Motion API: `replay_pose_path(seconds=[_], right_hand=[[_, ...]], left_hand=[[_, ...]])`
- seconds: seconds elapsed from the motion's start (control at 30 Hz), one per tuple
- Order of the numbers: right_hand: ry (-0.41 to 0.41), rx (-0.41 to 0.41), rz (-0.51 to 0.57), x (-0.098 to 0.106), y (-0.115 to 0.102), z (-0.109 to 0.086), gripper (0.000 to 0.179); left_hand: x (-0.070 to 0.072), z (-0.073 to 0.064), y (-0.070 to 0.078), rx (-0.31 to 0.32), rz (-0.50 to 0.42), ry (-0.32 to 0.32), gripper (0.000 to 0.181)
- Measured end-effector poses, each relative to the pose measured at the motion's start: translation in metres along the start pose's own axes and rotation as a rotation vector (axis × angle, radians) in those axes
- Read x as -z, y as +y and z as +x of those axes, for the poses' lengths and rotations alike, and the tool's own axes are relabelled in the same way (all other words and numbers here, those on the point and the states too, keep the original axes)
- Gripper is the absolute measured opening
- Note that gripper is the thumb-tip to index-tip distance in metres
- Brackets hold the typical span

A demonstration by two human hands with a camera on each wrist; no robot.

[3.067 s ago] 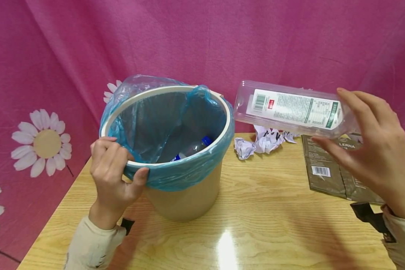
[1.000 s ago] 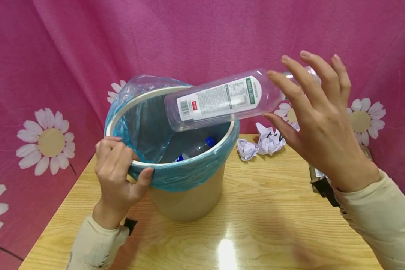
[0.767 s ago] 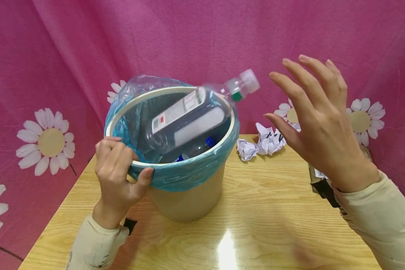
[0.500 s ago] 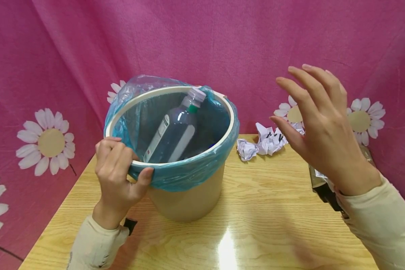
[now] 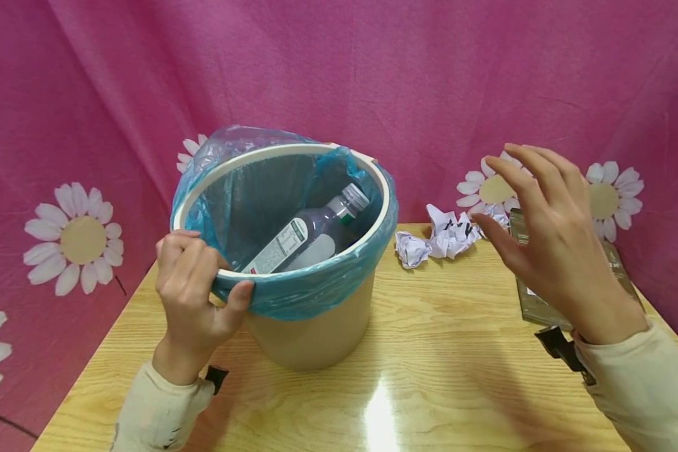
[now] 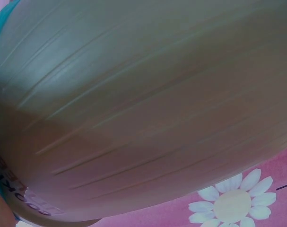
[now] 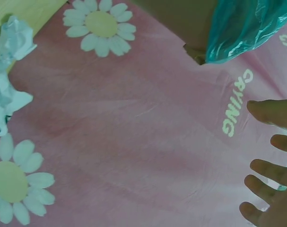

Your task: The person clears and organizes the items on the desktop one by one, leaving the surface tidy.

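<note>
A beige trash can (image 5: 316,342) stands on the table, lined with a blue plastic bag (image 5: 311,292) folded over its pale rim. My left hand (image 5: 194,295) grips the rim at the near left, thumb outside. Inside the can lies a clear plastic bottle (image 5: 302,235) with a white label, its capped neck leaning toward the right wall. The bottle's base is hidden behind the near rim. To the right, my right hand (image 5: 559,232) hovers in the air with fingers spread and nothing in them. The left wrist view is filled by the can's ribbed side (image 6: 148,109).
Crumpled white paper (image 5: 449,235) lies on the wooden table (image 5: 429,376) right of the can. A flat brown package (image 5: 542,307) sits beneath the right forearm. Behind everything hangs a pink curtain (image 5: 401,81) with daisy prints.
My right hand has let go of the bottle over the can, and the bottle has dropped inside and tipped rightward. The right hand has drawn back right and lower. My left hand stays on the rim.
</note>
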State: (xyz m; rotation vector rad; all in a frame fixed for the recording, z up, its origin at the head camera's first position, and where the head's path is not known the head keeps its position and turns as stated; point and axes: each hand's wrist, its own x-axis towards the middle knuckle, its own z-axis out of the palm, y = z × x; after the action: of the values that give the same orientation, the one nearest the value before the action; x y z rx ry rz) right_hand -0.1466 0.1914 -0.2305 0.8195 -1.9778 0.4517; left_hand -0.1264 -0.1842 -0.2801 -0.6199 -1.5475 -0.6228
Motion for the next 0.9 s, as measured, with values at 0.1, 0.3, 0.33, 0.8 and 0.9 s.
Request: replay_pose_path(seconds=[0.1,0.3,0.33,0.8,0.9], right_hand=[[-0.019,-0.030,-0.009,0.001,0.006,-0.007,0.059],[-0.052,-0.090,-0.036,0.002,0.018,-0.022,0.062],[-0.059,-0.098,-0.041,0.003,0.020,-0.024,0.063],[-0.101,-0.187,-0.047,-0.007,0.044,-0.057,0.075],[-0.119,-0.205,-0.048,-0.009,0.051,-0.066,0.076]], left_hand=[[0.000,0.000,0.000,0.002,-0.001,-0.001,0.065],[-0.001,0.000,0.000,0.004,0.001,0.004,0.065],[-0.001,0.000,0.001,0.005,0.000,0.005,0.065],[-0.003,0.001,0.003,0.008,0.005,0.028,0.067],[-0.004,0.001,0.003,0.009,0.002,0.036,0.066]])
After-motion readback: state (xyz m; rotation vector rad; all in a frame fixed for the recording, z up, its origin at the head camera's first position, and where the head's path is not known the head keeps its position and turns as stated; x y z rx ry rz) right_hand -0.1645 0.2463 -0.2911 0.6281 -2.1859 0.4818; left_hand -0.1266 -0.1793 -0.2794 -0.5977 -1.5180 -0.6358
